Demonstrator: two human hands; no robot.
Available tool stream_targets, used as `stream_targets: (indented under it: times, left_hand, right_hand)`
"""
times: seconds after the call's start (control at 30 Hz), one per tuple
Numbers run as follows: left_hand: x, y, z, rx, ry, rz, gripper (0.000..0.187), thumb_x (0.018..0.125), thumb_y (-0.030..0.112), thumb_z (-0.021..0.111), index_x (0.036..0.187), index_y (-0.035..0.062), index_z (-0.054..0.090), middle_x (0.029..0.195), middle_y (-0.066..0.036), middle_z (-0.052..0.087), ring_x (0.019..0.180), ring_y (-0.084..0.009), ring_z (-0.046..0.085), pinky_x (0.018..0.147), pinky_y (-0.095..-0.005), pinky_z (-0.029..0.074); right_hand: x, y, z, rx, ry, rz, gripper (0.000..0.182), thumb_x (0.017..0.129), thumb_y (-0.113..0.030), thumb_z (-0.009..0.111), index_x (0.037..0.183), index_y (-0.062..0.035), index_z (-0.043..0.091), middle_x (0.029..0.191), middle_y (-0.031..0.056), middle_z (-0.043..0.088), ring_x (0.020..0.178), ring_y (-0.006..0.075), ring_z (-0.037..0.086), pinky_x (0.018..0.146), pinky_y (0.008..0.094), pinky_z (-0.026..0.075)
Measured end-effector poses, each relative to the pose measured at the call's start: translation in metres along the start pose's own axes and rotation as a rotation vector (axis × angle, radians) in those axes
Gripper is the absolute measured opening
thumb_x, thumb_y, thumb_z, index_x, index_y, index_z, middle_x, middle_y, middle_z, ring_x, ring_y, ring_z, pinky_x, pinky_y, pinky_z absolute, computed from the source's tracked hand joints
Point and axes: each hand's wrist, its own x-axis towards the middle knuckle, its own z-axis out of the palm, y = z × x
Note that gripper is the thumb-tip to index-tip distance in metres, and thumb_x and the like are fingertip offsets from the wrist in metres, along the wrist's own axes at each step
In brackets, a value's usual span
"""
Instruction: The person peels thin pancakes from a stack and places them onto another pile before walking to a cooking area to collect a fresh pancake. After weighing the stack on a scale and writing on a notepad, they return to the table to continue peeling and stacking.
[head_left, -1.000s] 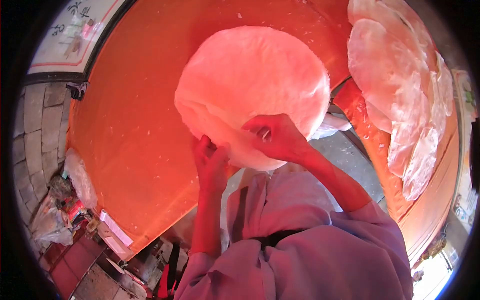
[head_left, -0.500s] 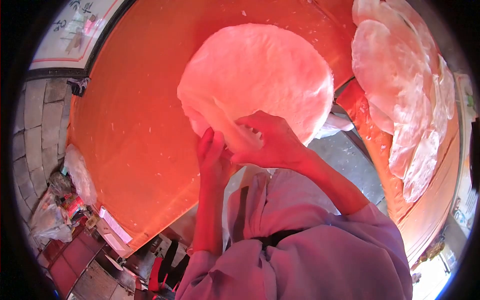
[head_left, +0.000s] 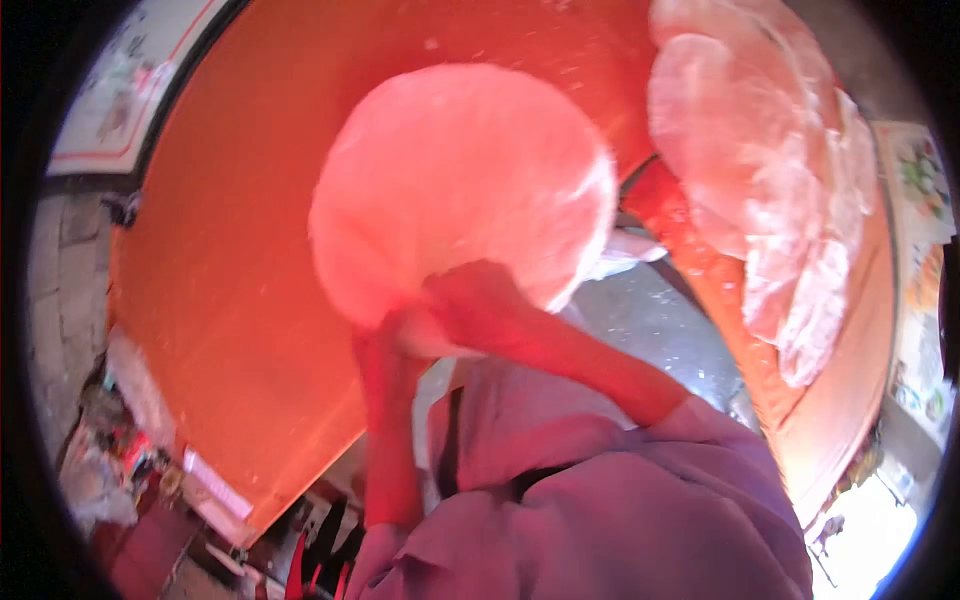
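Observation:
A large round pale sheet [head_left: 465,170], soft and slightly thick at its rim, lies on the orange-covered table [head_left: 230,270] in front of me. Its near edge overhangs toward my body. My right hand [head_left: 478,303] is closed on that near edge, knuckles up, with the forearm coming in from the right. Just to its left, my left hand [head_left: 384,338] grips the edge from below and the side, its fingers blurred by motion. Between the two hands a small part of the sheet [head_left: 428,335] shows, drawn down toward my waist.
Thin, translucent pale sheets [head_left: 745,170] lie overlapping on a second orange-covered surface at the right. A grey floor gap [head_left: 655,315] separates the two surfaces. Plastic bags [head_left: 95,490] and small items crowd the lower left. A framed panel [head_left: 120,100] stands at the upper left.
The raised fold near my hands has gone down, and the sheet's top now looks smoother. Both hands have drawn closer together at the near edge. The view has shifted.

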Motion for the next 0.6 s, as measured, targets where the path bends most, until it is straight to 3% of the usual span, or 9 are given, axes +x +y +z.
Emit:
stream_targets:
  times: [0.03,0.1,0.17,0.2,0.3,0.37,0.43,0.53,0.6]
  left_hand:
    - [0.01,-0.009,-0.019,0.0,-0.078,-0.087,0.04,0.088,0.015,0.06,0.123,-0.0013,0.05,0.114,-0.012,0.06,0.101,-0.0264,0.061,0.085,-0.042,0.051]
    - [0.007,-0.015,-0.013,-0.237,-0.052,-0.05,0.054,0.086,0.012,0.06,0.134,0.002,0.038,0.123,-0.015,0.053,0.106,-0.0316,0.058,0.082,-0.0494,0.053]
    - [0.002,-0.011,-0.004,-0.265,-0.057,-0.054,0.053,0.086,0.012,0.06,0.134,0.0009,0.04,0.126,-0.013,0.053,0.112,-0.0291,0.055,0.091,-0.0449,0.049]
    - [0.0,-0.01,-0.002,-0.273,-0.052,-0.058,0.052,0.086,0.012,0.061,0.133,0.0004,0.041,0.127,-0.013,0.052,0.115,-0.0278,0.054,0.096,-0.0427,0.047]
    - [0.005,-0.01,-0.004,-0.245,-0.061,-0.093,0.054,0.086,0.012,0.061,0.135,0.0005,0.04,0.13,-0.013,0.051,0.119,-0.0277,0.051,0.1,-0.043,0.044]
    - [-0.006,0.005,0.018,-0.234,0.078,-0.167,0.056,0.086,0.012,0.061,0.137,0.0004,0.037,0.132,-0.013,0.049,0.12,-0.0277,0.05,0.101,-0.0431,0.043]
    - [-0.009,0.007,0.024,-0.21,0.08,-0.202,0.061,0.087,0.017,0.059,0.14,0.0042,0.033,0.135,-0.014,0.046,0.12,-0.0314,0.049,0.094,-0.0467,0.045]
    - [-0.002,-0.001,0.004,-0.216,-0.091,-0.196,0.068,0.087,0.029,0.058,0.144,0.0122,0.025,0.139,-0.015,0.04,0.119,-0.0387,0.048,0.079,-0.0538,0.051]
    - [-0.002,-0.003,0.0,-0.299,-0.155,-0.203,0.068,0.088,0.03,0.058,0.145,0.0125,0.025,0.14,-0.015,0.04,0.12,-0.0388,0.048,0.08,-0.0536,0.051]
  right_hand:
    - [0.0,0.006,-0.011,0.041,-0.024,-0.001,0.016,0.079,-0.021,0.062,0.079,-0.0056,0.065,0.071,0.0152,0.064,0.065,0.0296,0.063,0.063,0.0431,0.049]
    - [0.013,0.002,-0.063,0.275,0.07,0.096,0.013,0.076,-0.015,0.059,0.076,-0.0033,0.063,0.067,0.0118,0.065,0.068,0.0296,0.065,0.062,0.043,0.05]
    - [0.021,0.04,-0.127,0.773,-0.001,0.199,0.014,0.088,-0.015,0.056,0.092,-0.005,0.065,0.078,0.0101,0.067,0.069,0.0207,0.065,0.065,0.0343,0.052]
    - [0.027,0.049,-0.162,0.841,0.045,0.212,0.014,0.089,-0.015,0.056,0.092,-0.0046,0.065,0.078,0.0094,0.066,0.069,0.0202,0.065,0.064,0.0338,0.052]
    - [0.058,0.08,-0.269,0.744,0.326,0.05,0.014,0.089,-0.014,0.058,0.095,-0.0034,0.063,0.079,0.0076,0.065,0.069,0.0187,0.064,0.064,0.0325,0.053]
    - [0.078,0.108,-0.328,0.717,0.507,-0.062,0.014,0.089,-0.014,0.059,0.097,-0.0027,0.062,0.08,0.0063,0.064,0.07,0.0177,0.064,0.063,0.0316,0.053]
    - [0.075,0.132,-0.373,0.818,0.682,-0.087,0.015,0.089,-0.013,0.06,0.098,-0.0019,0.061,0.081,0.0051,0.063,0.07,0.0167,0.063,0.062,0.0307,0.053]
    - [0.035,0.163,-0.386,1.02,0.909,0.047,0.016,0.09,-0.013,0.061,0.101,-0.0008,0.06,0.083,0.0032,0.062,0.07,0.0152,0.063,0.062,0.0294,0.054]
    - [-0.003,0.223,-0.359,1.06,0.862,0.196,0.015,0.089,-0.012,0.062,0.1,-0.0018,0.059,0.082,0.0037,0.061,0.069,0.0155,0.063,0.059,0.028,0.054]
